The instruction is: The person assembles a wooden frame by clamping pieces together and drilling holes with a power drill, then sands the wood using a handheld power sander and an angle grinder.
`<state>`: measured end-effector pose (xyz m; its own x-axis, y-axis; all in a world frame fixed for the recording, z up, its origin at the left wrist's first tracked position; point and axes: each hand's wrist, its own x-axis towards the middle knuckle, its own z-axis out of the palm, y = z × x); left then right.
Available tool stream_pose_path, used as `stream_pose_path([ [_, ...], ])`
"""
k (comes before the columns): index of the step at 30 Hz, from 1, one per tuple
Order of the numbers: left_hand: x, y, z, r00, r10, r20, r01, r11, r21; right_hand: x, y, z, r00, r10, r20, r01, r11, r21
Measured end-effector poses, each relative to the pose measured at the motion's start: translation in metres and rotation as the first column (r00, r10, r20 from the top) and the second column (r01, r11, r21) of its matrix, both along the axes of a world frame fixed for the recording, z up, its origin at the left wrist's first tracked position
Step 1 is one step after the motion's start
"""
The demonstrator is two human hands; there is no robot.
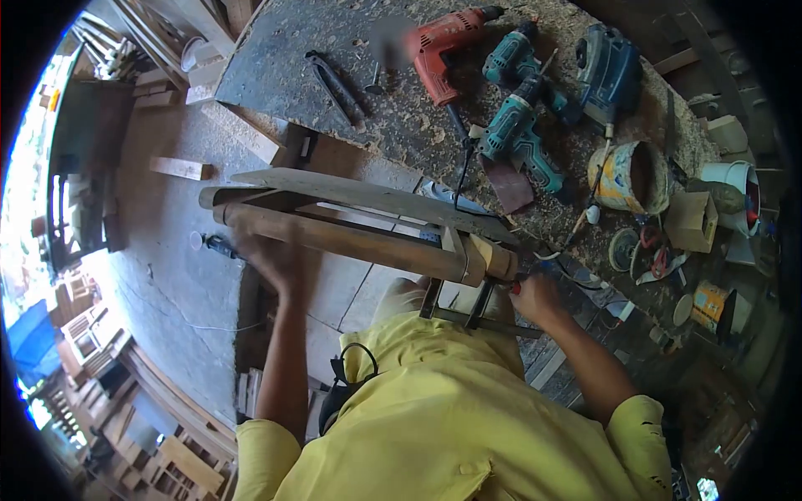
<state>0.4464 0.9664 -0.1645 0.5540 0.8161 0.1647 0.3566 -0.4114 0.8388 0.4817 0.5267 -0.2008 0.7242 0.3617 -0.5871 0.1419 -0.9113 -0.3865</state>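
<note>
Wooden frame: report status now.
Left hand gripping wooden frame, left end. Right hand closed on metal clamp. Drill cord trails beside frame.

No writing, brand or number can be read anywhere on the workbench (276, 67). The paint tin (616, 188) near its right edge has a printed yellow and blue wrapper, but the print is too blurred to make out. The small can (708, 302) further toward the near right corner shows an orange label, equally unreadable. The red drill (440, 48), the two teal drills (520, 138) beside it and the blue saw (610, 71) at the far edge show only plain coloured housings, with any maker's marks too small to tell. The cardboard box (692, 221) by the tin shows no legible print.
</note>
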Motion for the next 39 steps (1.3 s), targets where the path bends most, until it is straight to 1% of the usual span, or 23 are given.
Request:
stream_pose_path([
  [1, -0.018, 0.043, -0.031, 0.957, 0.277, 0.091, -0.29, 0.933, 0.213, 0.002, 0.0, 0.0, 1.0, 0.021, -0.022, -0.021, 1.0, 0.008],
  [2, -0.023, 0.06, -0.03, 0.955, 0.281, 0.095, -0.295, 0.933, 0.207, 0.003, 0.0, 0.0, 1.0, 0.025, -0.017, -0.025, 1.0, 0.002],
  [3, -0.027, 0.07, -0.027, 0.91, 0.365, 0.197, -0.234, 0.844, -0.482, 0.004, 0.0, -0.001, 0.998, 0.028, -0.059, -0.029, 0.999, -0.017],
  [4, -0.029, 0.075, -0.028, 0.847, 0.487, 0.215, 0.02, 0.374, -0.927, 0.004, 0.0, -0.001, 0.995, 0.029, -0.1, -0.032, 0.999, -0.034],
  [5, -0.015, 0.065, -0.023, 0.838, 0.457, 0.297, 0.274, 0.117, -0.955, 0.006, 0.001, 0.003, 0.995, 0.027, -0.098, -0.03, 0.999, -0.038],
  [8, 0.008, 0.051, -0.04, 0.743, 0.459, 0.487, 0.432, 0.226, -0.873, 0.007, 0.004, 0.014, 0.994, 0.046, -0.095, -0.043, 0.999, 0.032],
  [11, 0.011, 0.052, -0.036, 0.766, 0.37, 0.526, 0.499, 0.174, -0.849, 0.002, -0.011, -0.017, 0.983, 0.182, -0.032, -0.179, 0.982, 0.065],
  [12, 0.008, 0.054, -0.038, 0.793, 0.326, 0.515, 0.485, 0.175, -0.857, -0.005, -0.029, -0.066, 0.908, 0.228, -0.352, -0.212, 0.974, 0.085],
  [13, 0.006, 0.056, -0.037, 0.791, 0.329, 0.516, 0.482, 0.184, -0.856, -0.006, -0.038, -0.094, 0.735, 0.253, -0.63, -0.235, 0.965, 0.114],
  [14, 0.004, 0.056, -0.036, 0.812, 0.325, 0.485, 0.433, 0.222, -0.874, 0.007, -0.031, -0.091, 0.732, 0.259, -0.63, -0.238, 0.964, 0.12],
  [16, 0.007, 0.054, -0.034, 0.832, 0.323, 0.452, 0.384, 0.253, -0.888, 0.049, -0.009, -0.057, 0.134, 0.114, -0.984, -0.137, 0.986, 0.096],
  [18, 0.017, 0.053, -0.032, 0.837, 0.336, 0.433, 0.376, 0.223, -0.899, 0.046, -0.009, -0.025, 0.282, 0.067, -0.957, -0.068, 0.996, 0.049],
  [19, 0.022, 0.053, -0.034, 0.836, 0.339, 0.432, 0.376, 0.218, -0.9, 0.034, -0.008, -0.009, 0.707, 0.119, -0.697, -0.102, 0.993, 0.065],
  [20, 0.025, 0.055, -0.037, 0.84, 0.337, 0.426, 0.371, 0.217, -0.903, 0.027, -0.002, 0.011, 0.952, 0.156, -0.262, -0.145, 0.987, 0.063],
  [21, 0.031, 0.055, -0.038, 0.842, 0.335, 0.424, 0.368, 0.218, -0.904, 0.033, 0.013, 0.047, 0.98, 0.058, -0.189, -0.054, 0.998, 0.023],
  [25, 0.046, 0.051, -0.035, 0.849, 0.364, 0.383, 0.3, 0.264, -0.917, 0.018, 0.003, 0.003, 0.998, 0.015, -0.063, -0.023, 0.991, -0.133],
  [27, 0.048, 0.051, -0.039, 0.847, 0.358, 0.392, 0.292, 0.302, -0.908, 0.018, -0.003, -0.002, 0.99, 0.136, 0.042, -0.137, 0.99, 0.033],
  [31, 0.048, 0.06, -0.044, 0.846, 0.361, 0.391, 0.311, 0.261, -0.914, 0.028, -0.019, -0.05, 0.984, 0.157, -0.086, -0.143, 0.979, 0.149],
  [32, 0.049, 0.057, -0.042, 0.84, 0.374, 0.394, 0.314, 0.258, -0.914, 0.049, -0.016, -0.056, 0.766, 0.121, -0.631, -0.145, 0.989, 0.015],
  [33, 0.051, 0.057, -0.042, 0.83, 0.387, 0.402, 0.321, 0.258, -0.911, 0.067, -0.012, -0.059, 0.304, -0.026, -0.952, -0.221, 0.97, -0.097],
  [37, 0.054, 0.055, -0.043, 0.837, 0.356, 0.415, 0.328, 0.28, -0.902, 0.076, -0.013, -0.043, 0.352, -0.042, -0.935, -0.178, 0.978, -0.111],
  [38, 0.057, 0.05, -0.038, 0.833, 0.343, 0.434, 0.352, 0.276, -0.894, 0.064, -0.018, -0.036, 0.732, 0.117, -0.671, -0.058, 0.992, 0.109],
  [39, 0.058, 0.047, -0.038, 0.828, 0.331, 0.452, 0.376, 0.271, -0.886, 0.057, -0.019, -0.025, 0.96, 0.143, -0.24, -0.052, 0.935, 0.351],
])
